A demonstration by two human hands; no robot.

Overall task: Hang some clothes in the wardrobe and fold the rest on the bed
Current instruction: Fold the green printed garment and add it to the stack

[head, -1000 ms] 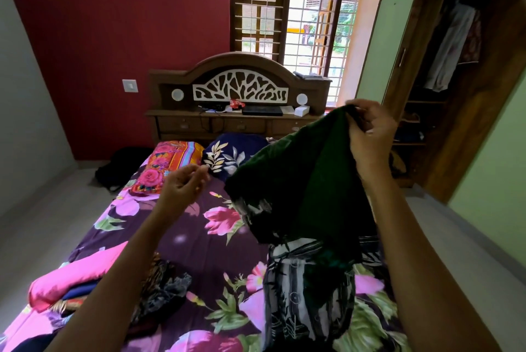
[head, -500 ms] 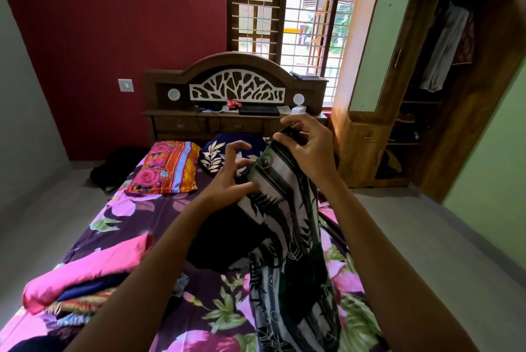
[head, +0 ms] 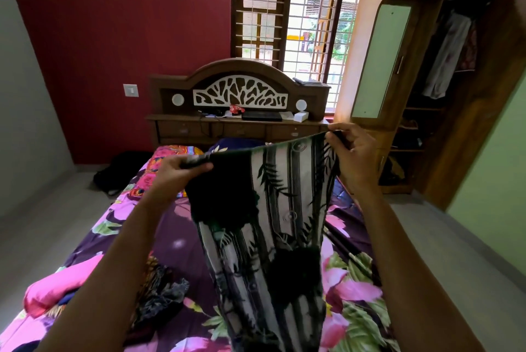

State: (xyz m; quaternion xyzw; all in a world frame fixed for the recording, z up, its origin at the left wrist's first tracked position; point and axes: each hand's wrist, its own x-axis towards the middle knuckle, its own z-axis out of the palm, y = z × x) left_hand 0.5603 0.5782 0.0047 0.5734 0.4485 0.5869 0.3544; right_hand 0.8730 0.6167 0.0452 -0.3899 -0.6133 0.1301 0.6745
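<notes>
Pile at the left: a pink garment (head: 62,280) and a crumpled dark one (head: 162,292) lay heaped at the near left edge of the bed (head: 176,226), to my eye set aside so the middle was left for folding
Left hand: the left hand (head: 178,172) had its fingers and thumb closed on one top corner of the printed garment, lower than its partner
Printed garment: the black-and-white leaf-print garment (head: 284,209) hung in the air above the bed, its top edge pulled taut between both hands and its lower end out of sight; spread like that, I'd say, to read its shape before folding or hanging
Right hand: the right hand (head: 355,152) pinched the other corner, raised higher, so the edge sloped up
Wardrobe: the wardrobe (head: 378,38) stood open, well apart from the hands, a pale garment (head: 447,55) already on its rail
</notes>
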